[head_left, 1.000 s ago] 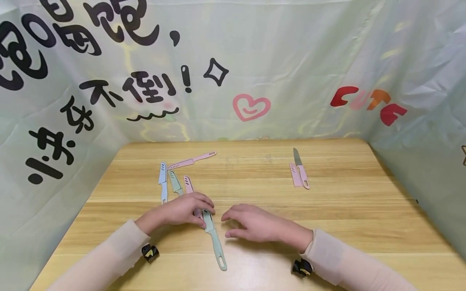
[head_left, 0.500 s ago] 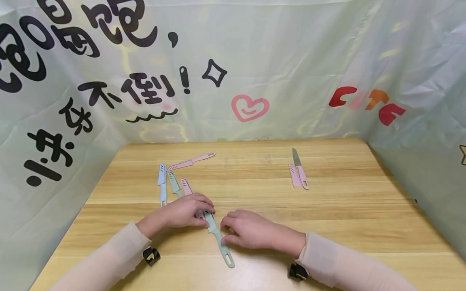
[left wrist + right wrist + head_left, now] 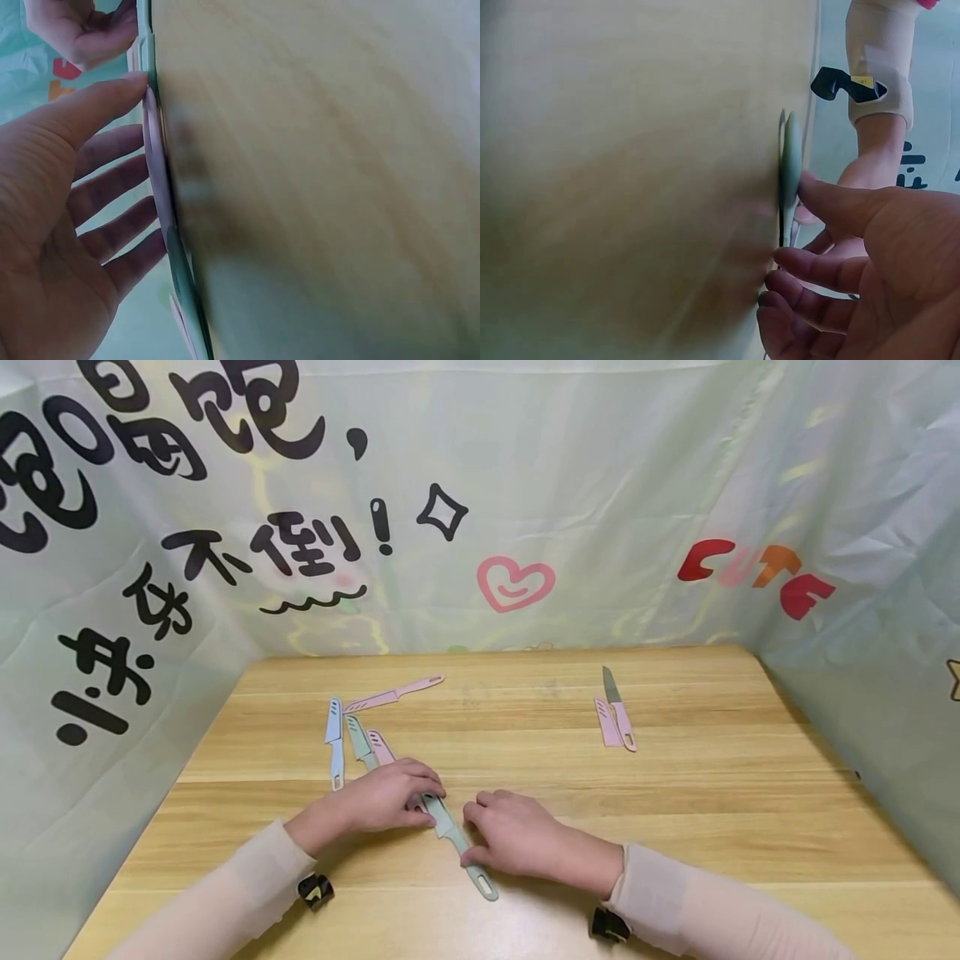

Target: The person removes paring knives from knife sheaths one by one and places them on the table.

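A pale green knife point(image 3: 444, 823), its blade sheathed, lies slanting on the table in the head view. My left hand point(image 3: 386, 795) pinches its blade end between thumb and fingers. At the handle, my right hand point(image 3: 517, 832) holds it with the thumb on the near side; the right wrist view shows the thumb against the green handle point(image 3: 790, 169). Partly hidden beneath my left hand is a sheathed pink knife point(image 3: 381, 747), whose handle point(image 3: 155, 146) passes along the left fingers in the left wrist view. Another sheathed green knife point(image 3: 360, 739) is just left of it.
A sheathed blue knife point(image 3: 335, 739) lies at the left, with a sheathed pink knife point(image 3: 396, 693) slanting behind. At the back right, a bare-bladed pink knife point(image 3: 620, 710) lies beside its pink sheath point(image 3: 607, 723). A printed cloth point(image 3: 600, 485) surrounds the wooden table point(image 3: 712, 827).
My right hand has come left and down onto the green knife's handle. The handle end has swung right, so the knife slants more. The pink knife beneath my left hand has shifted slightly left.
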`<state>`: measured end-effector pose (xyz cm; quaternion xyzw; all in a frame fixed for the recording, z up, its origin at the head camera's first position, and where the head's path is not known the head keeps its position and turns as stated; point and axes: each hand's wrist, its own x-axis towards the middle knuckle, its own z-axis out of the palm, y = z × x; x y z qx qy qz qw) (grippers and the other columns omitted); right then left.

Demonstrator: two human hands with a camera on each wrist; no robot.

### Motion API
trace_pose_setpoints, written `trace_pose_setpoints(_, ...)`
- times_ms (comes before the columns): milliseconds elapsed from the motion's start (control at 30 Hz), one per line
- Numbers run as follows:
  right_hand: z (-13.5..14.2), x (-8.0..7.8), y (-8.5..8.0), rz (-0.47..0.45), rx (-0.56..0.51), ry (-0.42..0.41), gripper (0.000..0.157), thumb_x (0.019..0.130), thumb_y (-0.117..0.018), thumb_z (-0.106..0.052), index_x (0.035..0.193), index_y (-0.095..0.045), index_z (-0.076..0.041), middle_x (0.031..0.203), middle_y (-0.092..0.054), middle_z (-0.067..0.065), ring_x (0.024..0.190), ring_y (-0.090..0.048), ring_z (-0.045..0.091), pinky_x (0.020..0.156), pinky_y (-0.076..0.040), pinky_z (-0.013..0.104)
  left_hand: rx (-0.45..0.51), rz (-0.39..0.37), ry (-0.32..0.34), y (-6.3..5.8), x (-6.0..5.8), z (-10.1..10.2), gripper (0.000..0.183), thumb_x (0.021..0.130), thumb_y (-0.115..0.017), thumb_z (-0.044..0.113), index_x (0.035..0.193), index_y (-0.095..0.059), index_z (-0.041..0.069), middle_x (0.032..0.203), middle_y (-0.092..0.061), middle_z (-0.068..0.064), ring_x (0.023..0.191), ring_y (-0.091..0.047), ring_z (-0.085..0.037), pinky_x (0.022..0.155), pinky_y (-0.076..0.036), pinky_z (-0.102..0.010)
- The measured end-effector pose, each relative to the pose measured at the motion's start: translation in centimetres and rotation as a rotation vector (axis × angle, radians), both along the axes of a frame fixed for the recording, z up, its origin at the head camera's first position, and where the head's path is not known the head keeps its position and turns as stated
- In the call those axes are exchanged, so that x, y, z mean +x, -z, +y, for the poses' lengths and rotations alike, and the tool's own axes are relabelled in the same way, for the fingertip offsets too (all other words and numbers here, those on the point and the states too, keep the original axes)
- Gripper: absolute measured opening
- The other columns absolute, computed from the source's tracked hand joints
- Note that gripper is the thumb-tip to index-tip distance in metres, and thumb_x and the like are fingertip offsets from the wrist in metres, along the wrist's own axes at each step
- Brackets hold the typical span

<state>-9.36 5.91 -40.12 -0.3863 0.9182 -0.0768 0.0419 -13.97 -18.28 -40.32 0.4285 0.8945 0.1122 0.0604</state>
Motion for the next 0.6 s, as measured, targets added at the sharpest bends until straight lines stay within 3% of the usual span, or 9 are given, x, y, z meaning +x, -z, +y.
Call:
trace_pose_setpoints(233, 0.6, -0.4, -0.3, -0.043, -0.005, 0.040, 0.028, 0.085, -0.074, -0.042, 0.090, -0.063, -0.017, 0.074, -0.045, -0.011, 0.063, -0.043, 0.007, 0.052, -0.039, 0.022, -0.001, 0.032, 0.024, 0.0, 0.1, 0.8, 0.035, 0.090, -0.072, 0.035, 0.117, -0.069, 0.012, 0.117, -0.063, 0.001, 0.112, -0.056, -0.017, 0.099, -0.048, -0.033)
trace_pose_setpoints(467, 0.8, -0.2, -0.3, -0.042, -0.035, 0.061, 0.034, 0.080, -0.077, -0.047, 0.080, -0.058, -0.019, 0.069, -0.042, -0.012, 0.059, -0.041, 0.006, 0.049, -0.036, 0.021, -0.011, 0.066, 0.024, 0.0, -0.1, 1.2, 0.031, 0.090, -0.072, 0.036, 0.112, -0.069, 0.014, 0.110, -0.062, 0.004, 0.105, -0.058, -0.014, 0.093, -0.051, -0.031)
trace_pose_setpoints(600, 0.9, -0.3, -0.3, -0.071, -0.027, 0.079, 0.030, 0.081, -0.077, -0.041, 0.078, -0.057, -0.018, 0.068, -0.044, -0.011, 0.059, -0.042, 0.007, 0.050, -0.037, 0.022, -0.015, 0.064, 0.022, -0.1, -0.2, 1.3, 0.032, 0.090, -0.072, 0.036, 0.113, -0.069, 0.014, 0.110, -0.062, 0.004, 0.105, -0.058, -0.014, 0.093, -0.051, -0.031)
